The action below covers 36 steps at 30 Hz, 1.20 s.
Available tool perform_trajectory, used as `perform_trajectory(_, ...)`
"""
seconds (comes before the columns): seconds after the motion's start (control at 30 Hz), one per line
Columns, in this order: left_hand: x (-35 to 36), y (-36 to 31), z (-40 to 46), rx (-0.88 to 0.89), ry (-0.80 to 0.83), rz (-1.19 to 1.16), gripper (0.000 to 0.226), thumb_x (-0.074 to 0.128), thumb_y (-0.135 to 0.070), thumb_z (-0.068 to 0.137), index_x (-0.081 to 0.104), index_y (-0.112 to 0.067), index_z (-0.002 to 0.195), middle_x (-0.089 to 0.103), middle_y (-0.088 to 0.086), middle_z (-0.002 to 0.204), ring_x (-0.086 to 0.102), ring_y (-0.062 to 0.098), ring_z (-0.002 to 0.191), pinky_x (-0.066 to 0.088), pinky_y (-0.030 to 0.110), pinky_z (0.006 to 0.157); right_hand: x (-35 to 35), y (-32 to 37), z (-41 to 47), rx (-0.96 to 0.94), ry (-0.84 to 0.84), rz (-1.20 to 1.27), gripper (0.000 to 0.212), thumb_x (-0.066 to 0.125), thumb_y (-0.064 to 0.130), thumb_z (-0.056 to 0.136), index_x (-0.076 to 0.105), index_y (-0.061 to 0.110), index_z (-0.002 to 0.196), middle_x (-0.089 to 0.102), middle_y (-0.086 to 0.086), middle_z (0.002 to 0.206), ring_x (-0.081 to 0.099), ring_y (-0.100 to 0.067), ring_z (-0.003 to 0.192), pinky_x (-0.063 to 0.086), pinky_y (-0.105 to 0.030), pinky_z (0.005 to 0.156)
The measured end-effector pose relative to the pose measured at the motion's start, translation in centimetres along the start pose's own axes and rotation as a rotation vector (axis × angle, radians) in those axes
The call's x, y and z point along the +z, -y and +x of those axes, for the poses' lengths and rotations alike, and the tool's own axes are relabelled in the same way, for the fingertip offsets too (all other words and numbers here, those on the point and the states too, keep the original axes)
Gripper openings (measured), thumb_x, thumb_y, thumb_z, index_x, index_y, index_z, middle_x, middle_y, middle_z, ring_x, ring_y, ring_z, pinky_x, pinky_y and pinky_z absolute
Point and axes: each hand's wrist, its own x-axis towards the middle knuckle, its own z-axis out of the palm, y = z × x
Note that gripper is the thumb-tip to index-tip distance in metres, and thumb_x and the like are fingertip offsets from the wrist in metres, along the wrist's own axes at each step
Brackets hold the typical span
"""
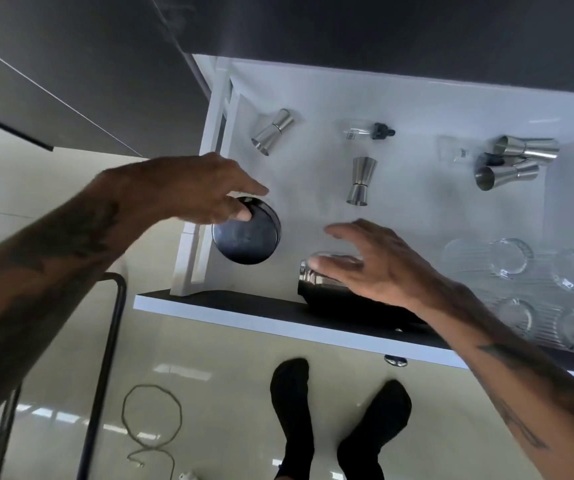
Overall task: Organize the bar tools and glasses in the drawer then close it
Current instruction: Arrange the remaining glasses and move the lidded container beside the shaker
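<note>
The white drawer [417, 109] stands open below me. My left hand [188, 188] hovers over a dark round tin [247, 240] standing at the drawer's left, thumb touching its rim and fingers apart. My right hand [375, 268] is spread flat just above a black and steel shaker [316, 282] that lies on its side by the drawer front. Steel jiggers lie scattered: one at the back left [273, 131], one in the middle [361, 180], two at the back right [528, 148]. Two dropper bottles [368, 130] [458, 154] lie near them. Several ribbed glasses [510, 258] stand at the right.
The drawer front [244, 313] with its metal knob [395, 360] faces me. On the tiled floor are my feet in black socks [292, 403], a looped cable [150, 420] and a black metal frame [105, 358] at the left. Dark cabinet fronts rise behind the drawer.
</note>
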Motion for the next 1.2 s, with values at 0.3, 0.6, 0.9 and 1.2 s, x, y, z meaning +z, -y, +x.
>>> perform_trajectory(0.3, 1.5, -1.6, 1.2, -0.021, 0.346, -0.004, 0.036, 0.058, -0.023, 0.096, 0.061, -0.028, 0.131, 0.066, -0.007, 0.088, 0.061, 0.01, 0.067, 0.047, 0.02, 0.06, 2.7, 6.1, 1.6, -0.027, -0.117, 0.255, 0.035, 0.056, 0.047, 0.089, 0.069, 0.02, 0.105, 0.068, 0.0, 0.107, 0.064, -0.018, 0.096, 0.052, -0.036, 0.085)
perform_trajectory(0.6, 4.0, -5.6, 0.9, 0.149, 0.019, -0.031, 0.06, 0.065, -0.033, 0.085, 0.044, -0.038, 0.141, 0.045, -0.004, 0.148, 0.041, 0.018, 0.135, 0.035, 0.039, 0.104, -2.2, -6.1, -4.4, 0.123, 0.142, -0.164, 0.076, 0.064, 0.066, 0.073, 0.031, 0.049, 0.139, 0.048, 0.007, 0.13, 0.048, -0.017, 0.115, 0.043, -0.035, 0.093)
perform_trajectory(0.9, 6.0, -9.5, 2.8, 0.154, -0.076, -0.039, 0.023, 0.058, -0.032, 0.088, 0.067, -0.026, 0.108, 0.062, -0.003, 0.114, 0.058, 0.019, 0.109, 0.045, 0.035, 0.089, -1.8, -6.1, -4.7, 0.071, 0.07, -0.128, 0.076, 0.055, 0.076, 0.073, 0.035, 0.048, 0.14, 0.05, 0.007, 0.134, 0.05, -0.019, 0.118, 0.044, -0.037, 0.096)
perform_trajectory(1.2, 0.5, -3.5, 12.3, -0.27, -0.631, 0.089, 0.054, 0.054, -0.035, 0.094, 0.04, 0.0, 0.132, 0.049, 0.029, 0.131, 0.049, 0.046, 0.121, 0.046, 0.056, 0.096, -3.9, -1.7, 6.4, 0.267, -0.48, 0.028, 0.056, 0.052, 0.049, 0.091, 0.039, 0.018, 0.135, 0.053, -0.015, 0.124, 0.059, -0.034, 0.106, 0.036, -0.032, 0.074)
